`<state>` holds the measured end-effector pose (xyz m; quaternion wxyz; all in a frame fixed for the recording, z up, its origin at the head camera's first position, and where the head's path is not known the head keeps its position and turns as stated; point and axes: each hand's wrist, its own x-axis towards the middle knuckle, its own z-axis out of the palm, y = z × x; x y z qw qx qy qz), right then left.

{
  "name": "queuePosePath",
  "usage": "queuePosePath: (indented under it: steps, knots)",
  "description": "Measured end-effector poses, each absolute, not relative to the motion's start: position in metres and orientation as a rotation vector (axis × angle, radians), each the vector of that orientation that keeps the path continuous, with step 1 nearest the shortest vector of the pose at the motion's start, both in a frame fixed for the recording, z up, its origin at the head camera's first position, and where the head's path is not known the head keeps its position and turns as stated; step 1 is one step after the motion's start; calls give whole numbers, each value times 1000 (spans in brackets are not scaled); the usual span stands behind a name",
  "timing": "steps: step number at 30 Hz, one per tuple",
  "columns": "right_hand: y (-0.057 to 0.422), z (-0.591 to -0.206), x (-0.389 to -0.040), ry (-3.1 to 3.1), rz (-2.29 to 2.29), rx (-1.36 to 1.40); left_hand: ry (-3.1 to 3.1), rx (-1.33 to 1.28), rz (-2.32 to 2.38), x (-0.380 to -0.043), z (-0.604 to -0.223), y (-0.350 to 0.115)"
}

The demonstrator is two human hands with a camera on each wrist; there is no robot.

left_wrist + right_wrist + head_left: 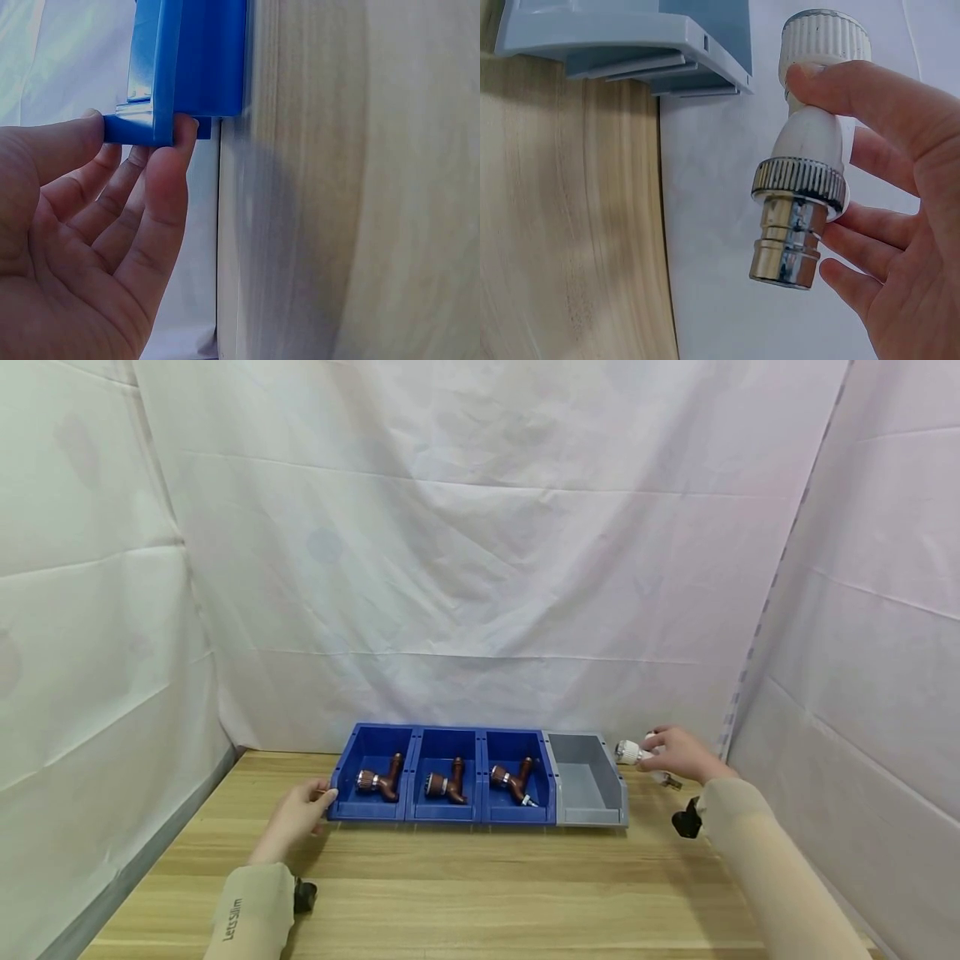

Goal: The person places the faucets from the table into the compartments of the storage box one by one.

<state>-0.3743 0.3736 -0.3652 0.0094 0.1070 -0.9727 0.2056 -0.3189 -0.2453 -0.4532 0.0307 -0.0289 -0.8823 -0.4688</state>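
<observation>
My right hand (682,755) holds a white tap (808,139) up beside the grey bin, thumb and fingers around its body. The tap has a ribbed white knob and a chrome nozzle, which points down in the right wrist view. At the other end of the row, my left hand (297,812) pinches the front corner of the leftmost blue bin (163,90) between thumb and fingers. Three brown taps lie one to a blue bin: a left one (389,787), a middle one (453,788) and a right one (514,784) with a pale nozzle tip.
The grey bin (592,817) adjoins the right end of the three blue bins. The row stands at the back of a wooden table (465,893). White cloth (450,568) hangs behind and on both sides.
</observation>
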Motion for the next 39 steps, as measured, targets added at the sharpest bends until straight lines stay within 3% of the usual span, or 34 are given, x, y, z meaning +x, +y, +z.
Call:
queuePosePath:
  steps: [39]
  knots:
    - [335, -368, -385, -3035, 695, 463, -2729, -65, -1466, -321, -455, -246]
